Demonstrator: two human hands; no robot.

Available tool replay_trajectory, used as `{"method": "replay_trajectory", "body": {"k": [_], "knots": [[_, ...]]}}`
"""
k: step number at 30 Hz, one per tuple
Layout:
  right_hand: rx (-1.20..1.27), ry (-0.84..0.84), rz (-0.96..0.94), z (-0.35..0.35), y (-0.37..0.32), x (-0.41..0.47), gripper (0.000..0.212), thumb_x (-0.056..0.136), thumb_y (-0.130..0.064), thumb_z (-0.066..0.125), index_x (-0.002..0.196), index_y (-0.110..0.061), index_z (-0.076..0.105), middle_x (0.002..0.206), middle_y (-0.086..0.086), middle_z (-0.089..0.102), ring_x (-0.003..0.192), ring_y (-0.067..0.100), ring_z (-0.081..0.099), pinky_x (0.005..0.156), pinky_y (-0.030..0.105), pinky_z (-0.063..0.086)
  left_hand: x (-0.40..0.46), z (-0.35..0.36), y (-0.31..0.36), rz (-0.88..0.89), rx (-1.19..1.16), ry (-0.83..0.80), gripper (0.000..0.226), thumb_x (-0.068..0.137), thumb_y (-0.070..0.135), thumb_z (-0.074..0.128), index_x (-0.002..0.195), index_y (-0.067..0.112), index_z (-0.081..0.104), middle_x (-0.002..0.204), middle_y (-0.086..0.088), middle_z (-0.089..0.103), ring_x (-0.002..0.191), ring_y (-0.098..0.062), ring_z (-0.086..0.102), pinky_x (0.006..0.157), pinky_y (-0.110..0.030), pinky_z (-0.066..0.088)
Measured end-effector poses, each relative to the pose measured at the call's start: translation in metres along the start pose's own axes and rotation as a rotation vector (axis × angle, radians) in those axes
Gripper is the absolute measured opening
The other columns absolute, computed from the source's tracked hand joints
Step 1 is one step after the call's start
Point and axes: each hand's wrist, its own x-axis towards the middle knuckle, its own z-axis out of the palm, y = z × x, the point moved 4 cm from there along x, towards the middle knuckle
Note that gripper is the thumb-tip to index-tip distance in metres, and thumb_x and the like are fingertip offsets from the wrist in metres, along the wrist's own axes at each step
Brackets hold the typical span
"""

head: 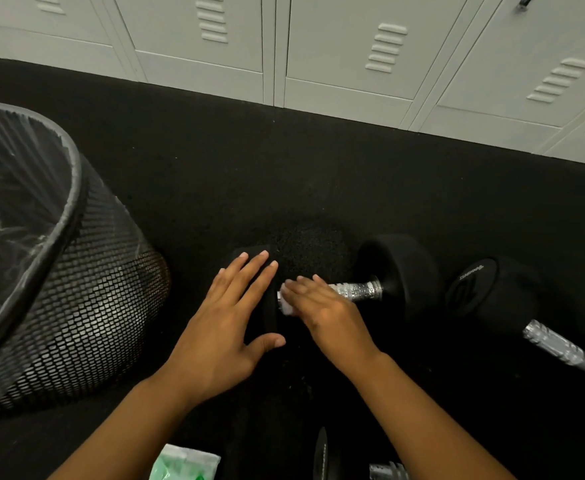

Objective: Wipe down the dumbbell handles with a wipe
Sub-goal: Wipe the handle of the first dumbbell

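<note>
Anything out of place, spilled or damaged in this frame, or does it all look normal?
Nothing stands out. The left hand rests flat on one dumbbell head while the right hand presses the wipe on its handle. The lined mesh bin stands upright; no spills show on the floor.

**Locker room floor**

Pale grey metal lockers [346,53] with vent slots line the far wall. A black speckled rubber floor [215,168] runs below them. A black mesh bin [87,292] with a clear liner stands left.
</note>
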Motion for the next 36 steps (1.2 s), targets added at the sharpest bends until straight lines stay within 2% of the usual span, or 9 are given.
{"method": "replay_trajectory", "body": {"k": [4, 7, 10, 15, 19, 22, 26, 31, 36], "knots": [[-0.03, 0.121, -0.024, 0.004, 0.002, -0.009, 0.036, 0.081, -0.002, 0.065, 0.117, -0.002, 0.06, 0.121, 0.012, 0.061, 0.116, 0.025, 0.054, 0.102, 0.042, 0.039, -0.001, 0.001, 0.001, 0.006, 0.001, 0.006, 0.086, 0.075, 0.066, 0.038, 0.146, 0.033, 0.002, 0.155, 0.016, -0.005, 0.139, -0.002, -0.016, 0.111, -0.029, -0.005], [-0.008, 0.143, -0.043, 0.016, -0.008, -0.009, 0.033, 0.086, -0.003, 0.056, 0.119, 0.0, 0.058, 0.123, 0.014, 0.059, 0.12, 0.026, 0.051, 0.106, 0.041, 0.034, 0.0, 0.001, 0.0, 0.005, 0.004, 0.018, 0.085, 0.076, 0.066, 0.038, 0.146, 0.033, 0.003, 0.155, 0.016, -0.003, 0.14, -0.003, -0.015, 0.111, -0.029, -0.005], [-0.042, 0.158, -0.096, 0.01, 0.005, -0.018, 0.037, 0.086, 0.0, 0.06, 0.122, -0.002, 0.056, 0.128, 0.012, 0.056, 0.123, 0.025, 0.048, 0.106, 0.041, 0.035, 0.001, 0.0, -0.001, 0.007, 0.003, 0.013, 0.085, 0.075, 0.067, 0.037, 0.146, 0.033, 0.003, 0.155, 0.017, -0.004, 0.14, -0.002, -0.015, 0.111, -0.029, -0.005], [-0.027, 0.185, -0.033, 0.016, -0.009, -0.011, 0.032, 0.086, -0.003, 0.056, 0.117, 0.0, 0.059, 0.121, 0.013, 0.06, 0.118, 0.026, 0.053, 0.105, 0.04, 0.036, 0.001, 0.002, 0.0, 0.008, -0.002, 0.023, 0.084, 0.076, 0.065, 0.038, 0.146, 0.033, 0.004, 0.155, 0.016, -0.002, 0.14, -0.003, -0.014, 0.112, -0.03, -0.004], [-0.057, 0.122, -0.008, 0.005, 0.001, -0.012, 0.033, 0.086, -0.005, 0.055, 0.119, -0.003, 0.059, 0.121, 0.011, 0.061, 0.118, 0.023, 0.053, 0.106, 0.04, 0.034, 0.001, 0.001, -0.001, 0.003, -0.012, 0.013, 0.085, 0.075, 0.066, 0.038, 0.146, 0.033, 0.004, 0.155, 0.017, -0.003, 0.14, -0.002, -0.014, 0.112, -0.03, -0.004], [-0.041, -0.02, 0.219, -0.007, 0.006, 0.003, 0.02, 0.087, -0.007, 0.057, 0.107, -0.008, 0.063, 0.105, 0.007, 0.067, 0.104, 0.019, 0.059, 0.107, 0.037, 0.031, 0.0, 0.0, 0.0, 0.009, -0.017, 0.019, 0.085, 0.076, 0.066, 0.039, 0.146, 0.034, 0.002, 0.154, 0.018, -0.004, 0.139, -0.001, -0.015, 0.112, -0.029, -0.005], [-0.025, -0.312, 0.377, -0.004, -0.003, 0.041, 0.026, 0.096, -0.028, 0.04, 0.09, -0.013, 0.061, 0.091, 0.01, 0.065, 0.088, 0.028, 0.059, 0.073, 0.032, 0.041, 0.0, -0.001, 0.002, -0.001, -0.032, 0.02, 0.087, 0.077, 0.056, 0.053, 0.145, 0.034, 0.003, 0.153, 0.019, -0.005, 0.138, 0.001, -0.018, 0.112, -0.03, -0.006], [0.085, -0.436, 0.392, -0.008, 0.014, 0.036, 0.03, 0.096, -0.035, 0.039, 0.07, -0.022, 0.048, 0.079, 0.009, 0.062, 0.081, 0.029, 0.058, 0.067, 0.033, 0.042, -0.001, -0.001, 0.003, -0.002, -0.022, 0.01, 0.088, 0.076, 0.058, 0.052, 0.144, 0.036, 0.001, 0.153, 0.02, -0.008, 0.137, 0.002, -0.019, 0.111, -0.026, -0.009], [0.017, -0.502, 0.375, 0.001, 0.011, 0.047, 0.03, 0.095, -0.035, 0.04, 0.087, -0.016, 0.061, 0.09, 0.016, 0.064, 0.087, 0.034, 0.058, 0.07, 0.035, 0.044, 0.0, -0.001, 0.001, -0.004, -0.017, 0.013, 0.088, 0.077, 0.056, 0.055, 0.143, 0.037, -0.001, 0.153, 0.02, -0.008, 0.137, 0.002, -0.02, 0.111, -0.026, -0.01]]}}
